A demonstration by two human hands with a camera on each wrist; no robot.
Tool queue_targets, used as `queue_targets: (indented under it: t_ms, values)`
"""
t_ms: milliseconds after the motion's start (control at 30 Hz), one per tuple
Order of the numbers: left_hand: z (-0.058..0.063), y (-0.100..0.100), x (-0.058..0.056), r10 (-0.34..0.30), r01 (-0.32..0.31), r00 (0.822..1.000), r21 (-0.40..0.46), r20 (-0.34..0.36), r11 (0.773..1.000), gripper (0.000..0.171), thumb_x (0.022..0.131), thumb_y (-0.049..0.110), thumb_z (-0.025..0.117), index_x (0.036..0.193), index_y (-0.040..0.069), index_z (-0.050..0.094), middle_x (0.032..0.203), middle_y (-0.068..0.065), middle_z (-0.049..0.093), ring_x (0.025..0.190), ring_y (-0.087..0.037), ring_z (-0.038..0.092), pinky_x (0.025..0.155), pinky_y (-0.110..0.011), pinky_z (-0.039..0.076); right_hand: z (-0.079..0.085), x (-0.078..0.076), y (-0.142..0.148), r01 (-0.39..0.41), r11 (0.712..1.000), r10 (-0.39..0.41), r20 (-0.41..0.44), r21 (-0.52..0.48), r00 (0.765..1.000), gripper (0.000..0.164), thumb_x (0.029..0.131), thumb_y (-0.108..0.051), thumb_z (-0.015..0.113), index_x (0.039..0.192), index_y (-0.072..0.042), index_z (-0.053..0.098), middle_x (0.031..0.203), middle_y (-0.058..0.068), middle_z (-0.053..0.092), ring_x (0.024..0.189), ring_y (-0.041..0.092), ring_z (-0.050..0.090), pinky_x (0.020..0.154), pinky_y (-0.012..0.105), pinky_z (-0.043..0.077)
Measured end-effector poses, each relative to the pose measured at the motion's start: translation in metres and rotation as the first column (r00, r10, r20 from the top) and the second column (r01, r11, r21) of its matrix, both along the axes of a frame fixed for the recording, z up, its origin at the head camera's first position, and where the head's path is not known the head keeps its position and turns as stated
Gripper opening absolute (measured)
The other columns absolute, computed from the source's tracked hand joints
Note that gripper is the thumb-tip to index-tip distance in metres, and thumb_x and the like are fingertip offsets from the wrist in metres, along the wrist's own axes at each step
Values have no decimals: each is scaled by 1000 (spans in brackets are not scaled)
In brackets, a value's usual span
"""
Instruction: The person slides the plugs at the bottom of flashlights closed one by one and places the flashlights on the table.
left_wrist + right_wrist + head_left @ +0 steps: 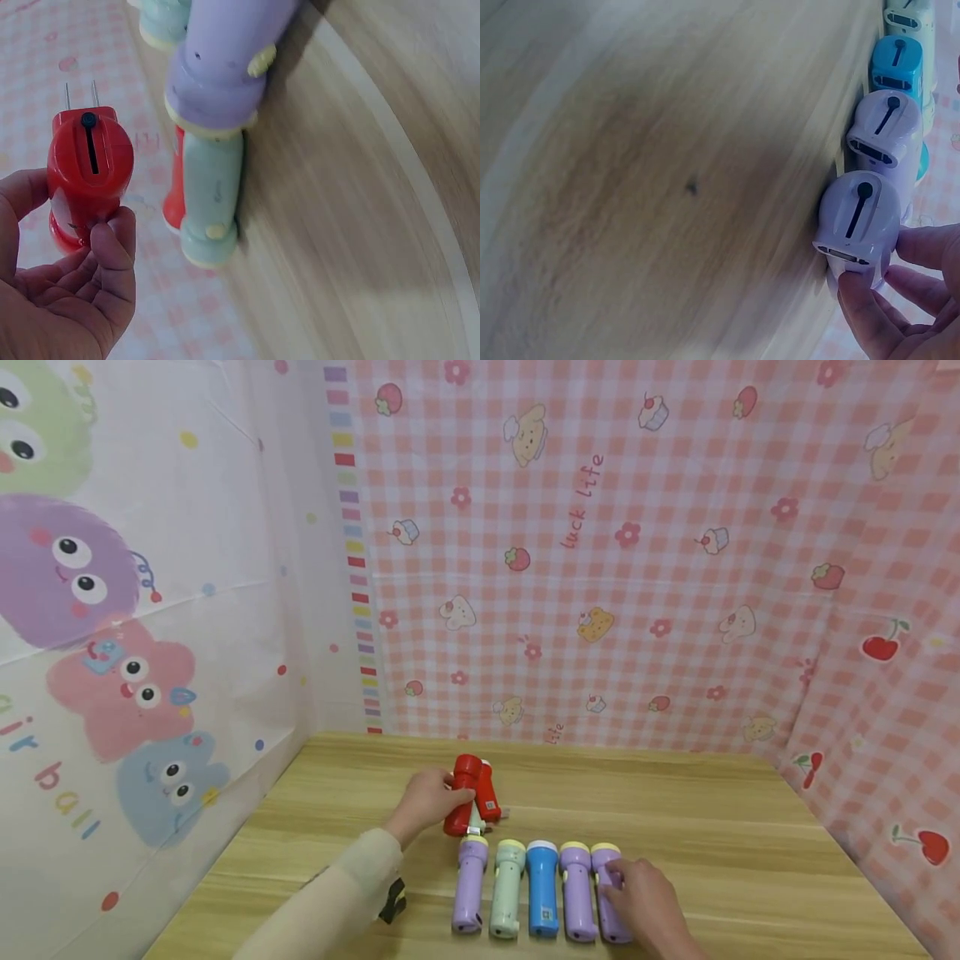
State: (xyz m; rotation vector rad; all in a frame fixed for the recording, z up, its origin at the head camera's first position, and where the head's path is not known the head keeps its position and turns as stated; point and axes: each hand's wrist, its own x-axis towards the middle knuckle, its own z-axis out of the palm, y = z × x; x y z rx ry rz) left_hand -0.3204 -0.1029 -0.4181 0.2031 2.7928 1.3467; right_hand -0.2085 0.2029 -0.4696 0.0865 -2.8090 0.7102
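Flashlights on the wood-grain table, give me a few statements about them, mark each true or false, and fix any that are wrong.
1. The left grip holds a cylindrical red plastic flashlight. True.
2. The right grip pinches the rightmost cylindrical purple plastic flashlight. True.
3. The held red flashlight shows no prongs. False: two thin metal prongs stick out of its end.
4. A cylindrical blue plastic flashlight lies in the middle of the front row. True.
5. That row has only one purple flashlight. False: it has three.

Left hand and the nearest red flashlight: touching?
Touching. Left wrist view shows it: the left hand grips the nearest red flashlight with thumb and fingers on its casing.
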Motion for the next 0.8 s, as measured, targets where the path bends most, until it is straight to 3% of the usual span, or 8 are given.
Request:
queue_targets:
  t_ms: [167,300,533,800]
  values:
    - [3,8,5,-29,29,999,6,-29,1000,31,89,23,73,99,-6,66,79,-8,63,60,-15,60,55,-32,55,-1,-2,0,6,1000,-6,4,-30,1000,28,78,-10,78,103,2,73,83,9,68,76,26,62,70,46,51]
    - [6,13,10,-29,29,1000,26,-10,999,34,89,25,74,101,-5,65,83,-9,62,63,-17,60,61,-38,58,-1,-4,1,24,998,-22,34,-54,999,27,78,-11,78,102,2,72,87,10,70,78,27,64,72,46,51]
    - [8,18,16,-35,33,999,56,22,998,33,88,25,74,102,-3,66,83,-9,61,66,-19,60,62,-36,57,1,-3,1,30,998,-26,64,-59,998,27,78,-12,77,101,2,72,89,9,70,79,25,63,72,45,51]
    - [9,22,20,-27,27,999,12,-29,1000,33,88,28,74,99,-3,68,78,-7,61,63,-17,56,53,-27,50,8,0,1,65,998,-64,80,-15,995,30,80,-18,74,103,2,71,92,12,69,83,28,64,73,48,50]
